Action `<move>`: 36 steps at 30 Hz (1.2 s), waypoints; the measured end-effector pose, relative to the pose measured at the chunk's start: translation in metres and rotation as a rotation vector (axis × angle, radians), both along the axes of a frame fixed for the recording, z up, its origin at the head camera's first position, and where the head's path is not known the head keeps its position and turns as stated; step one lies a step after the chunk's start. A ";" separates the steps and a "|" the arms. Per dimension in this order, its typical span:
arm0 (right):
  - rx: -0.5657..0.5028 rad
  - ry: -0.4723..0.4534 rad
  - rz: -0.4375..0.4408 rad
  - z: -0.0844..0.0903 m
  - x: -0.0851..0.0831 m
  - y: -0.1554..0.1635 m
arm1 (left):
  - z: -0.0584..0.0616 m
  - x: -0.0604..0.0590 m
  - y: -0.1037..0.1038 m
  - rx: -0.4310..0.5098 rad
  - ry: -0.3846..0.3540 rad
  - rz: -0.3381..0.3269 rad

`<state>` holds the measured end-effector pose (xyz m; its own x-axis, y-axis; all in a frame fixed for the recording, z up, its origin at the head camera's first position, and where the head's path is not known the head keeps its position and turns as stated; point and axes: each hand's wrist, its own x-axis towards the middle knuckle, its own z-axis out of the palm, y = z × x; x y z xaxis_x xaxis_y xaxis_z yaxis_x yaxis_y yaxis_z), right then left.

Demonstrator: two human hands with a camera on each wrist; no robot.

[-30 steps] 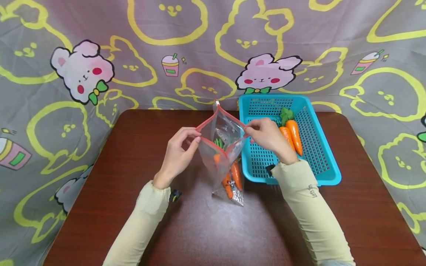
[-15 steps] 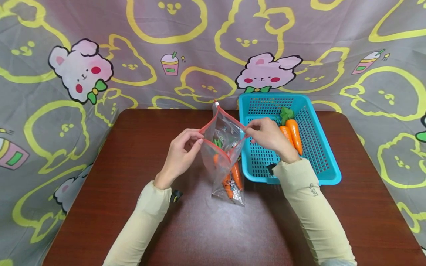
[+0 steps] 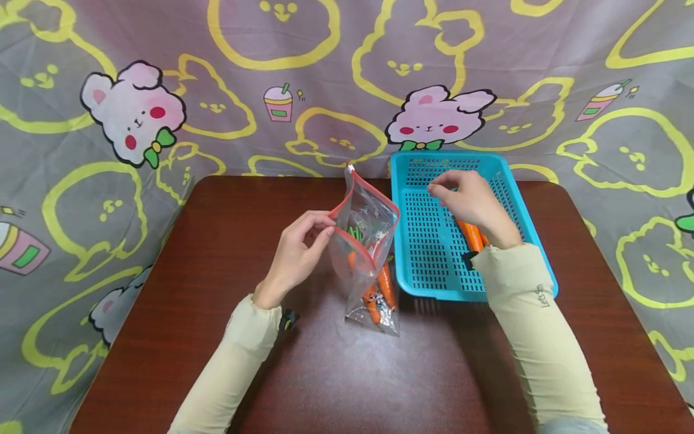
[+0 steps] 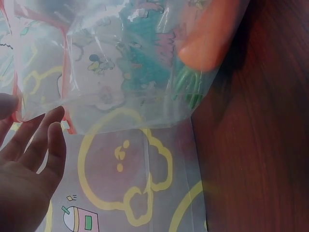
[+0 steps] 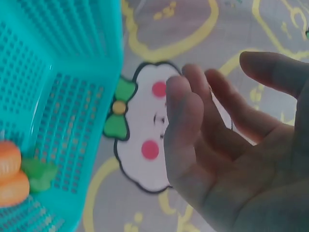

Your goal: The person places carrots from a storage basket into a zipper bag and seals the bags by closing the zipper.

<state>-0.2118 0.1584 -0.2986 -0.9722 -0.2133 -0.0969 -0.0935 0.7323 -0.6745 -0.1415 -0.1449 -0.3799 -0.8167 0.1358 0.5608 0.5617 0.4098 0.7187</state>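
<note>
Near the middle of the tabletop (image 3: pixel 217 253), a clear zip bag (image 3: pixel 364 253) with a red zipper rim is standing with its mouth gaping, and the left hand (image 3: pixel 295 253) is pinching the near-left side of that rim between thumb and fingertips, its grip closed on the thin film. Inside the bag, glossy orange toy carrots (image 3: pixel 379 289) with green tops are already lying, so part of the packing looks done. Toward the far right corner of the tabletop, a turquoise plastic basket (image 3: pixel 428 265) with perforated walls and floor is holding two more toy carrots (image 3: pixel 470 234), smooth, tapered and side by side, so those are what is left to move. The right hand (image 3: pixel 468 199) is hovering over the basket with fingers spread and loosely bent, gripping nothing; the carrots lie just under its wrist. The tabletop is dark reddish wood with a faint sheen, backed by a soft printed bunny cloth (image 3: pixel 135 114).
</note>
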 end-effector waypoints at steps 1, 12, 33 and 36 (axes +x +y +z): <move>0.001 -0.005 -0.011 0.002 -0.001 0.004 | 0.000 0.000 0.000 -0.001 -0.001 -0.001; 0.048 -0.047 -0.082 -0.004 -0.023 0.038 | 0.001 0.000 0.000 -0.007 -0.001 -0.001; 0.294 -0.156 -0.125 -0.075 -0.056 0.053 | -0.003 0.002 0.000 -0.013 -0.003 0.002; 0.301 -0.169 -0.134 -0.080 -0.055 0.052 | -0.004 0.003 -0.001 -0.011 -0.002 0.004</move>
